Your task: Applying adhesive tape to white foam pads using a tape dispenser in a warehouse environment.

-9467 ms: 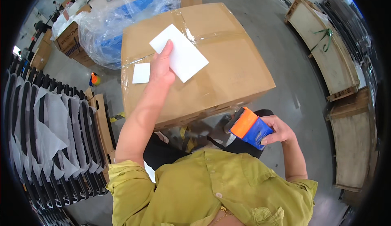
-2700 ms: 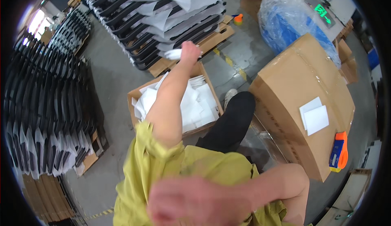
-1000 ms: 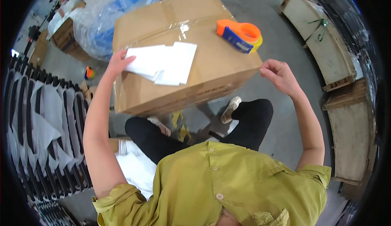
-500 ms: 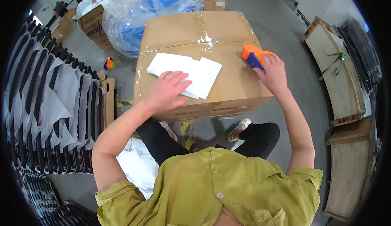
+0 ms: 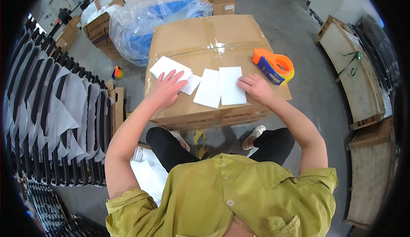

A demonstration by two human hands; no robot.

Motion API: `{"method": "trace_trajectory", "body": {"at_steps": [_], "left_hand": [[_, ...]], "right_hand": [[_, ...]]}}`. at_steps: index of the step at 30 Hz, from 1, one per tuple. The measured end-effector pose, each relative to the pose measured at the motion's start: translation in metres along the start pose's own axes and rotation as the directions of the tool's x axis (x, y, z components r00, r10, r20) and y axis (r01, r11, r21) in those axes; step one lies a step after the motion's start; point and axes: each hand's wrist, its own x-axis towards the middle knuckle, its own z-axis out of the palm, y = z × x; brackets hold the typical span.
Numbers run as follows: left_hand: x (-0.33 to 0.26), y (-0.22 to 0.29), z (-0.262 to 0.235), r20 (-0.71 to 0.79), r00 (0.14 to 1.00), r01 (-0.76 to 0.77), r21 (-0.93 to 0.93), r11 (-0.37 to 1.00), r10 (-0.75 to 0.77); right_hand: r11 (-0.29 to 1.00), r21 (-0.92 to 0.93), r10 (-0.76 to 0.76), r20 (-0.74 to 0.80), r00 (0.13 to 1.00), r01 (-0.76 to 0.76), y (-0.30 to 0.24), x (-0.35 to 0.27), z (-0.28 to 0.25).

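Note:
A large taped cardboard box [image 5: 213, 38] stands in front of me. On its top lie several white flat sheets [image 5: 230, 85]. My left hand [image 5: 167, 87] lies flat with spread fingers on the leftmost white sheets [image 5: 168, 66]. My right hand [image 5: 255, 87] rests with curled fingers at the right edge of the rightmost sheet. An orange and blue tape dispenser [image 5: 273, 65] sits on the box just beyond my right hand, apart from it.
A blue bundle wrapped in clear plastic [image 5: 149, 21] lies behind the box, with smaller cartons [image 5: 100, 28] around it. Rows of black racks with white sheets [image 5: 51, 109] line the left. Wooden pallets [image 5: 350, 70] lean at the right. An open carton of white sheets [image 5: 145, 173] sits by my left leg.
My right hand has let go of the tape dispenser and come down to the white sheets. The sheets are now spread side by side. My left hand slid left.

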Motion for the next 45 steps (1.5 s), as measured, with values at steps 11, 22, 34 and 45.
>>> {"method": "trace_trajectory", "body": {"at_steps": [11, 22, 34, 45], "left_hand": [[0.055, 0.107, 0.003, -0.260, 0.933, -0.293, -0.143, 0.945, 0.250], [0.076, 0.151, 0.042, -0.395, 0.911, -0.161, -0.071, 0.984, 0.121], [0.083, 0.143, 0.035, -0.110, 0.994, -0.025, -0.251, 0.968, -0.003], [0.046, 0.136, 0.034, -0.124, 0.989, 0.064, -0.090, 0.994, -0.075]], "right_hand": [[0.716, -0.287, 0.696, 0.226, 0.681, -0.636, 0.056, -0.015, -0.067], [0.323, 0.500, 0.893, 0.118, 0.434, -0.803, 0.012, -0.048, -0.120], [-0.072, 0.879, 0.941, 0.217, 0.260, -0.471, -0.113, -0.130, -0.143], [-0.155, 0.933, 0.901, 0.269, 0.341, -0.325, -0.139, -0.149, -0.134]]}}
